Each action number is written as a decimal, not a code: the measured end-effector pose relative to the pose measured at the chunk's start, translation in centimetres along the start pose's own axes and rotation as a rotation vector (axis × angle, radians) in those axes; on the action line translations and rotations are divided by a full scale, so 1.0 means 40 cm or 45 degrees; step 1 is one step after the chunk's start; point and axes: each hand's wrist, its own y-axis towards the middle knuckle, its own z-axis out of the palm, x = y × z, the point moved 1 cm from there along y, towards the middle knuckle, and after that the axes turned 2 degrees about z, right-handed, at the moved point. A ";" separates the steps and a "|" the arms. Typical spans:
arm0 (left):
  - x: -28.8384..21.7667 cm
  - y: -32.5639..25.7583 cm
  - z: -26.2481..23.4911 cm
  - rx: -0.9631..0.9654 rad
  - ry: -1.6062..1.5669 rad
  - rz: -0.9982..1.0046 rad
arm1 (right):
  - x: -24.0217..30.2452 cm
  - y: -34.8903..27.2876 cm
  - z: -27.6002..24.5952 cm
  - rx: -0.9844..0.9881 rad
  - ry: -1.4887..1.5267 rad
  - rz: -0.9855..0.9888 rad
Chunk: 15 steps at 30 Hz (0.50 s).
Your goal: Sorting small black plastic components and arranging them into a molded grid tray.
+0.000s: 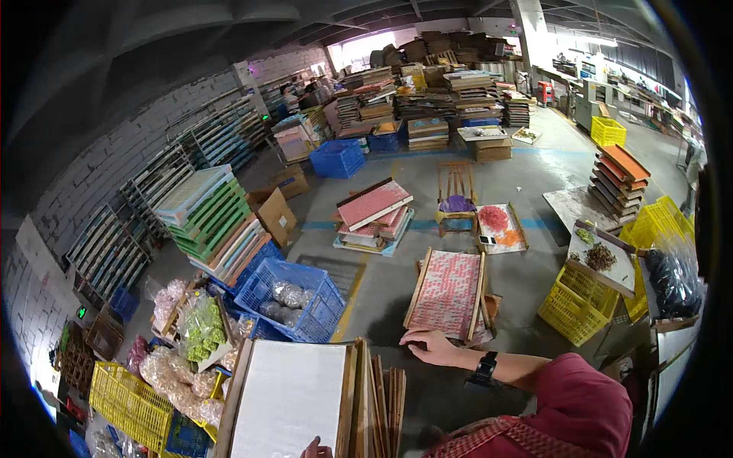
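At the lower edge, the tip of my left hand is over the near part of a wooden-framed tray with a white surface. Most of its fingers are cut off by the picture's edge, so its grip cannot be told. My right hand, with a black watch on the wrist, reaches leftward with loosely bent fingers and nothing visible in them. Just beyond it lies a wooden-framed tray covered in rows of small pink and red pieces. More frames are stacked upright beside the white tray.
Blue crate with bagged dark items and yellow crate stand at left, near bagged green pieces. Ahead are stacked pink trays, a wooden chair and a tray of red and orange bits. Yellow crates flank the right.
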 end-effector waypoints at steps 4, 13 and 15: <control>-0.082 0.042 0.141 0.197 -0.006 0.235 | -0.095 -0.209 -0.142 -0.216 0.063 0.190; -0.548 0.083 0.370 0.820 -0.265 0.713 | -0.179 -0.760 -0.431 -0.672 -0.038 0.544; -0.690 0.066 0.430 0.979 -0.569 0.825 | -0.180 -0.861 -0.469 -0.728 0.123 0.604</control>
